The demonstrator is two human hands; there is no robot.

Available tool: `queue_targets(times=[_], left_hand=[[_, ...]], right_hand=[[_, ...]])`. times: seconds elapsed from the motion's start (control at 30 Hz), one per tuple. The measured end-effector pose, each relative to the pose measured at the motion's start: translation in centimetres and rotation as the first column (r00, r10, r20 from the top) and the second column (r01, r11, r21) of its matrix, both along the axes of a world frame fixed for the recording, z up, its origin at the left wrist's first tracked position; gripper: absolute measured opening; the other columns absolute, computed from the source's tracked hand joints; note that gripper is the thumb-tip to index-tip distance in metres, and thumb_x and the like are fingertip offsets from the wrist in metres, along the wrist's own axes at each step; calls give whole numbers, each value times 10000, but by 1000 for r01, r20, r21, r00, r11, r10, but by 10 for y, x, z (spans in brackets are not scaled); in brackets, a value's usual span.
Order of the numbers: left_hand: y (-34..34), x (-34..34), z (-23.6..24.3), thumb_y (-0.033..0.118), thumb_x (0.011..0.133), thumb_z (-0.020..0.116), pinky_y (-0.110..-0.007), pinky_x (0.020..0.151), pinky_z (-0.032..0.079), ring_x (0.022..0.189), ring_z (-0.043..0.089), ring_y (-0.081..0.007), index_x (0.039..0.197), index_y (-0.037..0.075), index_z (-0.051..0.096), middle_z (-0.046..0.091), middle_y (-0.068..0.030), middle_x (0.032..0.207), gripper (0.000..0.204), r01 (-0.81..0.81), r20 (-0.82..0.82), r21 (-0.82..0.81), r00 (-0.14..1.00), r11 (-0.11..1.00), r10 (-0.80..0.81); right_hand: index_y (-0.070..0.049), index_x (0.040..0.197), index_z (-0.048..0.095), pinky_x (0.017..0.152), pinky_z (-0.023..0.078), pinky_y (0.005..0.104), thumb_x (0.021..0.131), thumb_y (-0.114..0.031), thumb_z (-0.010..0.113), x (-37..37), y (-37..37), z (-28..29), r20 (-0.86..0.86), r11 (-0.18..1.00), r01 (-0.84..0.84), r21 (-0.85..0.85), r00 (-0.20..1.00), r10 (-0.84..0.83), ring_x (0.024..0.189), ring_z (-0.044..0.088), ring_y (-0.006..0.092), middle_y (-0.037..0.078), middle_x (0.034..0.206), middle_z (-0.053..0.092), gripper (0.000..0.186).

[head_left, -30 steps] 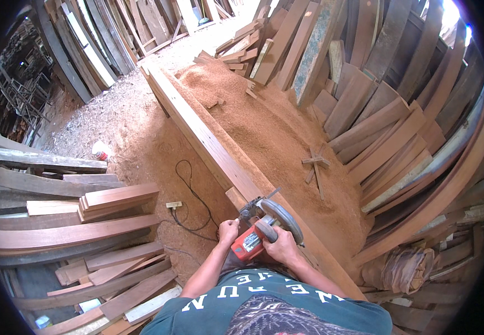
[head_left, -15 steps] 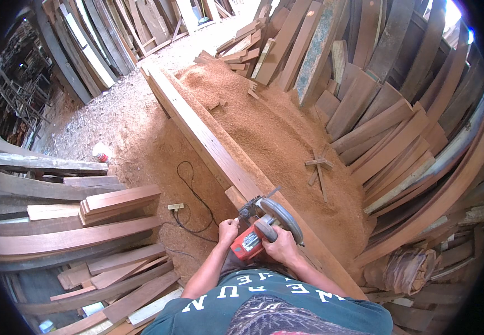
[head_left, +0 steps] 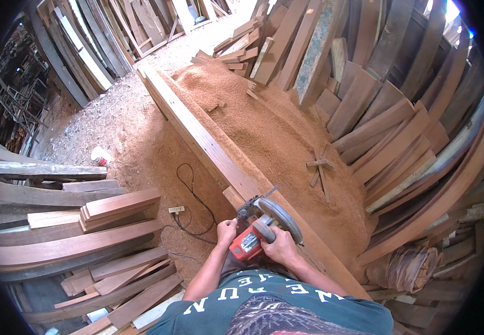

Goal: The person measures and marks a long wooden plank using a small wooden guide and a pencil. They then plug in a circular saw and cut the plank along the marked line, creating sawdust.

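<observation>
A circular saw [head_left: 246, 243] with a red motor housing and a grey round guard rests at the near part of a long wooden plank [head_left: 208, 144]. My right hand [head_left: 281, 245] is wrapped round the saw's dark handle. My left hand [head_left: 227, 230] is closed beside the saw's front left side, its fingers pinched together; what they hold, if anything, is too small to make out. Under the guard, the blade's lower part is hidden. A short wood piece [head_left: 232, 196] sticks out at the plank's left edge, just ahead of the saw.
Sawdust [head_left: 236, 111] is heaped along the plank's right side. A black cord [head_left: 192, 190] loops on the ground near a pale socket block [head_left: 176, 210]. Stacked boards [head_left: 122, 202] lie at left; leaning boards [head_left: 359, 95] line the right. A white-and-red container [head_left: 100, 157] stands farther left.
The whole view has shifted very slightly. Both hands and the saw keep the same places against the plank.
</observation>
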State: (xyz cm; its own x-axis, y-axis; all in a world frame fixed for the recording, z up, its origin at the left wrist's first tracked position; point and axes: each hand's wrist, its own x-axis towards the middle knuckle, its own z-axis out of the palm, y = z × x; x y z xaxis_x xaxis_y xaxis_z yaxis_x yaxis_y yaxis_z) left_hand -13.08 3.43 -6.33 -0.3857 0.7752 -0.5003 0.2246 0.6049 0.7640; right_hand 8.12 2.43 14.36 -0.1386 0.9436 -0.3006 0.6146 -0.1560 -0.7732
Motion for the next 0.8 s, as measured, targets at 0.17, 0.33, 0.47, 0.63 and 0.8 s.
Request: queue_targets(times=[0.17,0.33,0.47,0.63,0.8], left_hand=[[4,-6,2,338,964,677,-371,721,542,740,706,-193,857,-27,775,761,-138,792,393,3,-1,-3,1000,1000,-3],[9,-13,3,343,965,677,-376,714,538,736,698,-191,845,-23,771,755,-132,783,397,-2,8,-15,1000,1000,2],[14,-17,5,349,964,677,-382,717,537,741,694,-192,843,-24,770,754,-132,786,403,-3,21,-35,1000,999,3],[19,-25,10,350,963,677,-382,720,536,745,693,-194,841,-20,772,756,-129,790,401,28,10,-39,1000,999,-28],[21,-31,4,346,960,680,-374,715,533,744,690,-189,841,-17,774,757,-129,792,393,7,45,-36,999,999,-5]], right_hand=[[-8,1051,708,811,559,504,818,-213,749,-6,4,-4,-4,1000,3,4,1000,-3,928,700,467,301,917,707,313],[-11,1059,705,814,559,501,823,-211,743,-13,10,3,1,1000,-8,-20,1000,8,933,699,469,299,925,709,312],[-13,1056,706,814,560,499,822,-208,742,-18,13,2,-17,1000,0,-5,1000,0,931,698,471,295,924,710,307],[-19,1056,709,820,559,502,818,-212,748,-24,16,2,-7,1000,2,2,1000,-2,929,701,466,291,925,713,308],[-28,1057,712,814,561,503,810,-230,758,-31,20,9,10,1000,1,-9,1000,-1,918,706,458,287,918,715,322]])
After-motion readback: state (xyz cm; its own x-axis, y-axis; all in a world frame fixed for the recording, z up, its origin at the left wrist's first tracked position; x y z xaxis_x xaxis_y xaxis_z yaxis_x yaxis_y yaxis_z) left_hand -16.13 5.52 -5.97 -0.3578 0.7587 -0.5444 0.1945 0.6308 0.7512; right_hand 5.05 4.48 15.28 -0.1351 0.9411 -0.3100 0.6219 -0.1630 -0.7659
